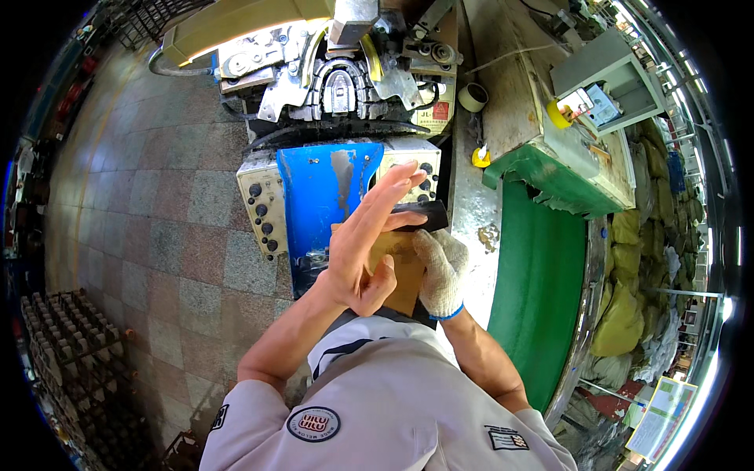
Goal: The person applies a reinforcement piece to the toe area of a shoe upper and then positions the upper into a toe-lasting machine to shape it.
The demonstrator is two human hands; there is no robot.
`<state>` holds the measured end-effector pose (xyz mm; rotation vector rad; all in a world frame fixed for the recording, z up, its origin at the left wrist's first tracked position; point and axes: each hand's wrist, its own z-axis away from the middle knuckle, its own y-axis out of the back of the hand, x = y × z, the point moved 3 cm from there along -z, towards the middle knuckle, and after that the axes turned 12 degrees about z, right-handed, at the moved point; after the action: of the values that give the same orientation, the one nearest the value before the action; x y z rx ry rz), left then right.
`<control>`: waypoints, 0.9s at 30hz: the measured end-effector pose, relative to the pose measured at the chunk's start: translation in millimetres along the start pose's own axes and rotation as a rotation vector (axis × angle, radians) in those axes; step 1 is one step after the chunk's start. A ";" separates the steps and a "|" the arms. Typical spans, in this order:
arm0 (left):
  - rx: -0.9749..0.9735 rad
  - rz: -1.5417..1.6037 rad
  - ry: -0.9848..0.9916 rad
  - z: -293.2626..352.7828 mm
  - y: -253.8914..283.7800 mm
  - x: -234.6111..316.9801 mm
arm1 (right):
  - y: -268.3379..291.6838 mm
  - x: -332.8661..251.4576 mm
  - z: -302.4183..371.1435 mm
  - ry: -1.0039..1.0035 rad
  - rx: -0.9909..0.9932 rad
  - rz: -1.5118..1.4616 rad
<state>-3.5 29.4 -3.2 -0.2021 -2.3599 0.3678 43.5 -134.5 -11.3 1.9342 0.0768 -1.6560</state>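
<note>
My left hand (357, 247) is bare and raised in front of my body, its fingers stretched out and apart. One of its fingers overlaps a short black piece (434, 213); I cannot tell whether they touch. My right hand (444, 271), in a pale knitted glove with a blue cuff edge, is closed at the side of a tan piece (403, 275). That piece lies partly behind my left hand, so its full shape is hidden. Whether the black and tan pieces are joined is unclear. Just beyond my hands is a scuffed blue panel (318, 188).
A machine (340, 90) with metal plates around a U-shaped part stands ahead, with knobbed control panels (263, 208) below. To the right run a green conveyor belt (542, 275) and a worn bench (518, 102) bearing a grey box (609, 74). A rack (75, 345) stands lower left.
</note>
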 end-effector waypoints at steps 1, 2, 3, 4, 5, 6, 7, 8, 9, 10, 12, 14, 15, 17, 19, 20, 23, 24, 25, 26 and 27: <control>0.001 0.004 0.004 -0.1 1.7 -1.2 | -0.8 -1.0 -0.8 0.090 0.026 0.067; 0.002 0.007 0.008 0.2 3.6 -2.4 | -0.6 0.4 -0.4 -0.029 0.034 -0.113; 0.020 0.006 0.013 1.8 6.4 -3.3 | -1.3 -1.6 -1.2 -0.149 0.040 -0.293; 0.040 0.008 0.026 5.6 8.2 -3.3 | -2.6 -12.1 -1.3 -0.188 0.040 -0.416; 0.059 0.011 0.039 7.2 9.2 -3.0 | -3.2 -10.5 -0.9 -0.185 0.002 -0.348; 0.056 0.025 0.025 6.7 6.6 -2.8 | -3.0 -6.4 -0.3 -0.182 -0.035 -0.280; 0.055 0.038 0.008 1.1 -0.3 0.5 | -3.4 -0.4 -0.1 -0.160 -0.085 -0.161; 0.056 0.052 -0.009 -1.5 -4.1 2.7 | -3.8 2.6 0.6 -0.136 -0.129 -0.042; 0.056 0.050 0.002 0.2 -3.7 2.0 | -3.3 1.5 4.1 -0.133 -0.082 -0.120; 0.052 0.043 0.008 0.4 -0.6 0.5 | -5.0 -7.2 4.6 -0.121 -0.036 -0.201; 0.073 -0.003 0.029 5.0 9.0 -3.2 | -5.8 -4.8 1.9 -0.158 0.045 -0.308; 0.094 0.018 0.035 6.2 6.2 -1.7 | -4.2 -11.8 2.6 -0.131 0.009 -0.225; 0.105 0.030 0.038 5.7 3.5 -0.2 | -3.3 -11.3 1.6 -0.125 -0.004 -0.165; 0.071 0.040 0.025 1.8 -3.2 1.7 | -0.9 -15.0 -1.2 -0.109 -0.029 -0.045; 0.051 0.010 0.030 3.5 2.9 -2.0 | -4.7 -24.6 2.1 -0.093 0.104 -0.102; 0.072 -0.030 0.030 3.9 9.2 -2.8 | -5.1 -26.5 1.2 -0.091 0.144 -0.125; 0.018 -0.036 -0.001 3.0 6.0 -0.1 | -6.1 -27.2 1.4 -0.082 0.172 -0.108; 0.009 -0.012 0.017 1.6 0.4 1.7 | -5.8 -26.4 1.3 -0.063 0.160 -0.069; 0.018 -0.002 0.021 1.0 0.4 1.2 | -5.2 -26.2 0.6 -0.040 0.149 -0.029; 0.028 0.009 0.025 0.6 0.7 0.2 | -4.6 -22.7 1.1 0.044 0.149 0.050; 0.038 0.019 0.029 0.5 1.2 -1.4 | -3.7 -21.0 2.1 0.065 0.138 0.049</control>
<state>-2.7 30.1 -4.8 -0.2109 -2.3225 0.4155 35.4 -125.6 6.5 2.0754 -0.0606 -1.6035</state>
